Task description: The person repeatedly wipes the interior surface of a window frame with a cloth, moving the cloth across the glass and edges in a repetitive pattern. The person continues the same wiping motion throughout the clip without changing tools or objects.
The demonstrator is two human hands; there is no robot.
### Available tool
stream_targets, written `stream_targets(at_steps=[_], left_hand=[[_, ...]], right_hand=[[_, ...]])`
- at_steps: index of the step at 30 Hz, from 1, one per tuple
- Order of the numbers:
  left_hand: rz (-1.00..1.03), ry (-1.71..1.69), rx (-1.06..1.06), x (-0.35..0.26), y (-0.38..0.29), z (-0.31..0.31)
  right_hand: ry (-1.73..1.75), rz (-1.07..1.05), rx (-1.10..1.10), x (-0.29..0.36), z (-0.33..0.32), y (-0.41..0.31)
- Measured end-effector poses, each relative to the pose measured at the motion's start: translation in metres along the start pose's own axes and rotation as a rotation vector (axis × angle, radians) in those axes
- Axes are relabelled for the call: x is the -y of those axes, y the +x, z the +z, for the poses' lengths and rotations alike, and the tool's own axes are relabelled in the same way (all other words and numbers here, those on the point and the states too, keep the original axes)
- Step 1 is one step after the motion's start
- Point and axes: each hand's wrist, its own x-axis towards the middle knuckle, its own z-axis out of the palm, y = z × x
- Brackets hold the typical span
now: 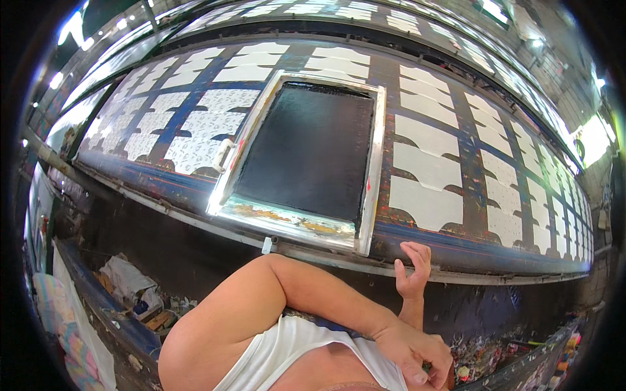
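My left arm crosses in front of my chest, over a white sleeveless top. My left hand has its fingers curled beside my right arm; whether it grips anything is hidden. Beyond it, my right hand is raised near the table's front edge, thumb and fingers apart, holding nothing. A screen-printing frame lies ahead on the long printing table. Dark ink or coating covers its mesh, and a white handle is fixed to its left side. Right of the frame lie plain white cut fabric pieces.
Fabric pieces with small printed motifs lie left of the frame. A metal rail runs along the table's front edge. Below left are rags and scraps; debris lies at lower right. Another table with white pieces stands behind.
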Motion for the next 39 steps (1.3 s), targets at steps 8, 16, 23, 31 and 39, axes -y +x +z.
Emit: stream_targets(at_steps=[8, 16, 23, 31, 39], left_hand=[[-0.182, 0.449, 0.04, -0.048, -0.045, -0.064], [-0.252, 1.991, -1.04, -0.251, -0.255, -0.188], [-0.828, 1.858, -1.953, -0.36, -0.472, -0.244], [-0.731, 1.671, -1.872, -0.353, -0.506, -0.259], [-0.701, 1.762, -1.972, -0.34, -0.509, -0.262]], right_hand=[[0.037, 0.093, 0.007, -0.018, 0.052, 0.008], [0.01, 0.651, 0.048, -0.06, 0.116, -0.002], [0.065, 0.776, 0.102, -0.057, 0.146, 0.043], [-0.23, 0.813, 0.097, -0.043, 0.171, 0.06], [-0.177, 0.945, 0.031, -0.038, 0.181, 0.069]])
